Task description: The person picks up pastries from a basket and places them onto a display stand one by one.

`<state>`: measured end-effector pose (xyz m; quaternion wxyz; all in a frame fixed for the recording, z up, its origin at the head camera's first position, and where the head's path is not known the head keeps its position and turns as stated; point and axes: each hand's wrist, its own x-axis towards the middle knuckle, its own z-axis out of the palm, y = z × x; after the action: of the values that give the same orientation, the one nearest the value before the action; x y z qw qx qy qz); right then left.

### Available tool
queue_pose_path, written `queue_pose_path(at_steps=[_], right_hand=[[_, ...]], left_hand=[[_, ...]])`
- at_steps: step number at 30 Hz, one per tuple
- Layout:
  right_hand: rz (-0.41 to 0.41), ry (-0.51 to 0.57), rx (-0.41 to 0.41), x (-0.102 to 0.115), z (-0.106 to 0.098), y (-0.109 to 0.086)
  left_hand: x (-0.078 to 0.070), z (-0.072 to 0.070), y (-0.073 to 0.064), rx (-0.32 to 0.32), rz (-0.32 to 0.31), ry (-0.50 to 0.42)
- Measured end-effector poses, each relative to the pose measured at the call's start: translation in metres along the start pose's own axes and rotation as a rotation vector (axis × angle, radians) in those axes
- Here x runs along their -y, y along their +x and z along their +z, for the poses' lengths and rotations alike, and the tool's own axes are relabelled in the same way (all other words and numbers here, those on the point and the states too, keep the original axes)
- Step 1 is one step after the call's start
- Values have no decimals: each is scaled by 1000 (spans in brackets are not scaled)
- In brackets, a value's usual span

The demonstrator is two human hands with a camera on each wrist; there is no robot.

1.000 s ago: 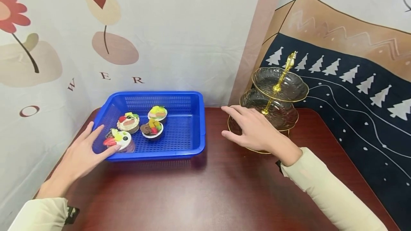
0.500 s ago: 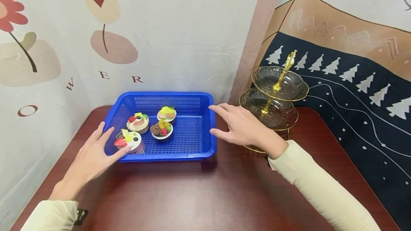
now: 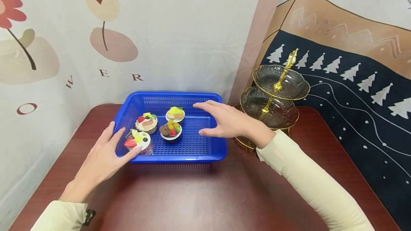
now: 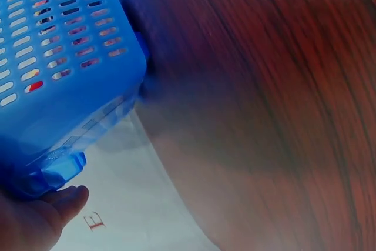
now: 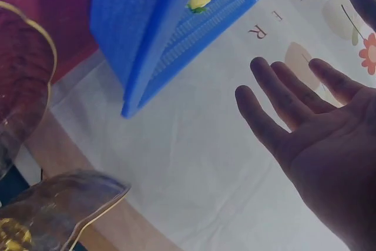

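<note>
Left hand (image 3: 99,158), spread, touches the blue basket's rim (image 3: 179,158); right hand (image 3: 228,120), fingers apart, hovers clear.

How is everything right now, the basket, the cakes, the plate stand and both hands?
Basket: sitting flat on the table, with cakes inside.
Four cakes: toppings facing up, grouped toward the basket's left.
Plate stand: upright, nothing visible on its top plate; lowest plate partly hidden.
Left hand: touching the basket's left front corner.
Right hand: raised, fingers spread, holding nothing.
</note>
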<state>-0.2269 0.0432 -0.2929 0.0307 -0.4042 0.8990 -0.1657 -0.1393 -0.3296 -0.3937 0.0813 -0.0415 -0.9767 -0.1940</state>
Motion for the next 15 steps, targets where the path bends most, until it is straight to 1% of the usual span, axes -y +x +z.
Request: queue_pose_path(at_steps=[6, 12, 15], right_hand=[[-11, 56, 37, 6, 0, 12], [-39, 127, 47, 6, 7, 24], [-37, 157, 54, 6, 7, 30]], left_hand=[[-10, 2, -3, -4, 8, 0], [-19, 5, -8, -7, 12, -8], [-23, 7, -9, -9, 15, -13]])
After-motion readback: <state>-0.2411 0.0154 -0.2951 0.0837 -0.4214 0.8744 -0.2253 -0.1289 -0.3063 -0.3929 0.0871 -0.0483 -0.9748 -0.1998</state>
